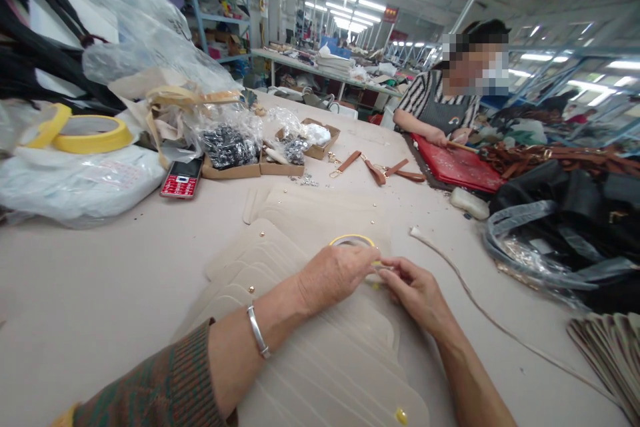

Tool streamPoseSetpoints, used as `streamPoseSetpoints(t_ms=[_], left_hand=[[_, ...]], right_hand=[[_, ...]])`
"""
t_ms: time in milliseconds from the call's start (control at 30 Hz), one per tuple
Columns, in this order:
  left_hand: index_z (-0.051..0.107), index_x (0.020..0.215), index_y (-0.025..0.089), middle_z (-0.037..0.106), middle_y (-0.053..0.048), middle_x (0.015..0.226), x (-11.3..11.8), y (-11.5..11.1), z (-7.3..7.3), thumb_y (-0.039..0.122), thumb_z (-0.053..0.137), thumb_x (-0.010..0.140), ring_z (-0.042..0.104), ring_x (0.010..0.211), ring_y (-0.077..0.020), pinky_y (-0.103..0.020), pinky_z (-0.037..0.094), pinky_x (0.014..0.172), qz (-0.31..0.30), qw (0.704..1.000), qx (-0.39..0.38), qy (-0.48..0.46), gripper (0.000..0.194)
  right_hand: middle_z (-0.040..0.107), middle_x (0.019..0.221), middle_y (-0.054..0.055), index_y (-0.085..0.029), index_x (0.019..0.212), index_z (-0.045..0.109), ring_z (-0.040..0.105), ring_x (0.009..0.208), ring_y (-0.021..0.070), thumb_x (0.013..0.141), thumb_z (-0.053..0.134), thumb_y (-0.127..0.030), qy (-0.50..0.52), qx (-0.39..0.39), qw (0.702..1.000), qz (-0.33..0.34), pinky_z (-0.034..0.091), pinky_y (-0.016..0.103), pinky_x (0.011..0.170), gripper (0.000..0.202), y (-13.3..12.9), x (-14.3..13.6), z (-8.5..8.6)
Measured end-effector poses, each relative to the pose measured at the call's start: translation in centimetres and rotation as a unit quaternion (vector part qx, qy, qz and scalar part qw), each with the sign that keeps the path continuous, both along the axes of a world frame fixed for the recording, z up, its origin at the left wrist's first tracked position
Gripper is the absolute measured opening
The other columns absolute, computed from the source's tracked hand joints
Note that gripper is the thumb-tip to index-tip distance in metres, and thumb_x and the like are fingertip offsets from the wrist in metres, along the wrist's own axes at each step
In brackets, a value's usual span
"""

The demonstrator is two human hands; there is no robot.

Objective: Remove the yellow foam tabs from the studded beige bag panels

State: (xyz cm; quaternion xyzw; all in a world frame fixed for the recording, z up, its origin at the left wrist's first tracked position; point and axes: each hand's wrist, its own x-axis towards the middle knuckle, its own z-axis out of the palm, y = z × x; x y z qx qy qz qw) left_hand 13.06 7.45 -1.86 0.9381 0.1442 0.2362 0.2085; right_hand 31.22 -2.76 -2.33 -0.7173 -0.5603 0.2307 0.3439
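Note:
My left hand (336,275), with a bangle on its wrist, is closed on a roll of yellow tape (353,239); the palm hides much of the roll. Close beside it, my right hand (414,292) pinches at the tape's end, thumb against forefinger, and the fingertips of both hands nearly meet. Beneath them, several beige panels (295,340) lie overlapped in a fanned stack. Small gold studs (251,289) show on some panels. A small yellow piece of tape (401,415) sits on a panel near the bottom of the view.
Cardboard boxes (233,172) of small metal parts, a red phone (181,179) and yellow tape rolls (93,133) are at the left. Brown straps (380,170) lie farther back. A co-worker (435,107) works at a red board (457,163). Black bags (565,233) and a cord (470,293) are at right.

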Motion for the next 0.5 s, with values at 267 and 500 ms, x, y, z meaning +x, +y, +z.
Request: streamPoseSetpoints(t_ms=[267,500], left_hand=[[0.036,0.132,0.017,0.069,-0.009,0.103,0.0,-0.4,0.1,0.024,0.048,0.096,0.068,0.095,-0.0209,-0.031,0.054,0.079,0.017,0.999,-0.031,0.018,0.039],[0.038,0.128,0.016,0.069,-0.009,0.107,0.2,-0.2,0.0,0.024,0.049,0.096,0.068,0.096,-0.0215,-0.031,0.054,0.078,0.019,0.999,-0.022,0.013,0.035]], right_hand=[[0.071,0.092,0.005,-0.02,0.098,0.068,0.065,0.08,0.0157,0.089,0.056,-0.019,-0.089,0.213,0.969,0.093,0.051,0.028,0.074,0.015,0.4,-1.8,0.9],[0.07,0.093,0.005,-0.02,0.104,0.066,0.066,0.08,0.0148,0.09,0.054,-0.018,-0.07,0.199,0.973,0.089,0.052,0.026,0.072,0.019,0.2,-1.4,0.5]])
